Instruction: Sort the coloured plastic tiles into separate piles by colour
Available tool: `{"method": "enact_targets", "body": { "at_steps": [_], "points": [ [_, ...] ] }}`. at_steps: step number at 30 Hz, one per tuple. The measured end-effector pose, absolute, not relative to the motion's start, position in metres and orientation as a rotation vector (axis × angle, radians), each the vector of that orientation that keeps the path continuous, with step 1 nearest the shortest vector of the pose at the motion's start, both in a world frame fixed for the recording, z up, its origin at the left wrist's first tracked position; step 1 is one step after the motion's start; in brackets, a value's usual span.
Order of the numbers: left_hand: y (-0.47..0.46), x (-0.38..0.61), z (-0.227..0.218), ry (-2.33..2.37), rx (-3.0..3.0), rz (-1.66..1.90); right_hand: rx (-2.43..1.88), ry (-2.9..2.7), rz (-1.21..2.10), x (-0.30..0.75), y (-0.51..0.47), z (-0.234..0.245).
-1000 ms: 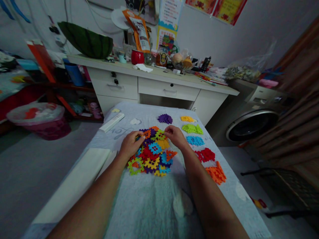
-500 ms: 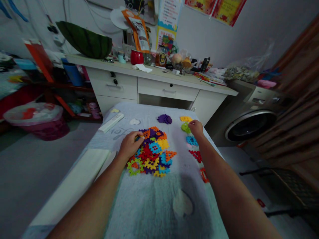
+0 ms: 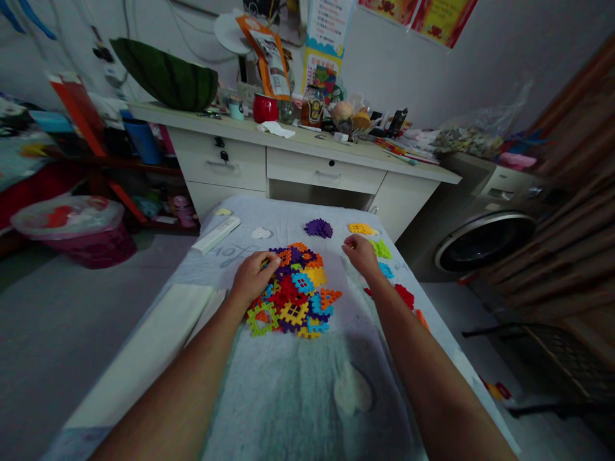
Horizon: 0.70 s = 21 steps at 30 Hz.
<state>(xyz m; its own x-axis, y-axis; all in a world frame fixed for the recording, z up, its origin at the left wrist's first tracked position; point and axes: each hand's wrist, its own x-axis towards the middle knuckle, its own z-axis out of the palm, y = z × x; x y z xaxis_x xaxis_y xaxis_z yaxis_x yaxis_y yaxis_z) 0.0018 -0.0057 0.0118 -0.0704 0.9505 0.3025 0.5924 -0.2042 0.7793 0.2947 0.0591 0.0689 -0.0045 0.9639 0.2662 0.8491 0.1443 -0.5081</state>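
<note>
My right hand (image 3: 360, 255) has left the lime-green pieces (image 3: 382, 249) near the right edge of the table (image 3: 288, 397) (another sorted, I judge); my left hand (image 3: 252, 280) stays at the mid-table block heap (image 3: 287, 292). I can't tell either grip's closure.

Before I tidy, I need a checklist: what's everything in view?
Table: one, blue cloth, centre
Mixed tile pile: one, multicoloured, table centre
Sorted tile piles: six; purple far, yellow, green, blue, red, orange right
Box: one, white, table left
Desk: one, white, behind
Watermelon: one, green, desk left
Washing machine: one, grey, right
Bin: one, pink, left
Curtain: one, brown, far right
Smaller things: uncounted, desk, shelf, wall
Left hand: one, at mixed pile
Right hand: one, beside green tiles
</note>
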Motion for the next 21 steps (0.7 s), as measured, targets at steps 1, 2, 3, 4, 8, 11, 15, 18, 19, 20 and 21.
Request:
{"method": "enact_targets", "body": {
  "at_steps": [1, 2, 3, 4, 8, 11, 15, 18, 19, 20, 21],
  "points": [
    [-0.006, 0.002, 0.012, 1.652, 1.803, 1.184, -1.598, -2.019, 0.407, 0.285, 0.049, 0.071],
    [-0.006, 0.002, 0.013, 1.651, 1.804, 1.184, -1.459, -2.146, 0.531, 0.275, 0.038, 0.073],
    [-0.007, 0.001, 0.013, 1.649, 1.806, 1.184, -1.322, -2.248, 0.612, 0.266, 0.027, 0.075],
    [-0.007, 0.001, 0.013, 1.647, 1.807, 1.187, -1.208, -2.333, 0.656, 0.259, 0.017, 0.075],
    [-0.007, 0.001, 0.012, 1.641, 1.805, 1.187, -1.063, -2.522, 0.652, 0.240, -0.006, 0.070],
    [-0.007, 0.001, 0.012, 1.647, 1.809, 1.185, -1.116, -2.538, 0.599, 0.235, -0.012, 0.065],
    [-0.007, 0.002, 0.014, 1.654, 1.806, 1.195, -1.101, -2.503, 0.576, 0.234, -0.017, 0.066],
    [-0.008, 0.002, 0.015, 1.654, 1.803, 1.201, -1.096, -2.403, 0.572, 0.236, -0.020, 0.068],
    [-0.008, 0.002, 0.015, 1.652, 1.802, 1.199, -1.103, -2.365, 0.558, 0.239, -0.020, 0.068],
    [-0.007, 0.002, 0.015, 1.651, 1.801, 1.197, -1.117, -2.327, 0.536, 0.242, -0.019, 0.068],
    [-0.007, 0.002, 0.015, 1.650, 1.798, 1.196, -1.137, -2.290, 0.508, 0.247, -0.018, 0.069]
  ]
}}
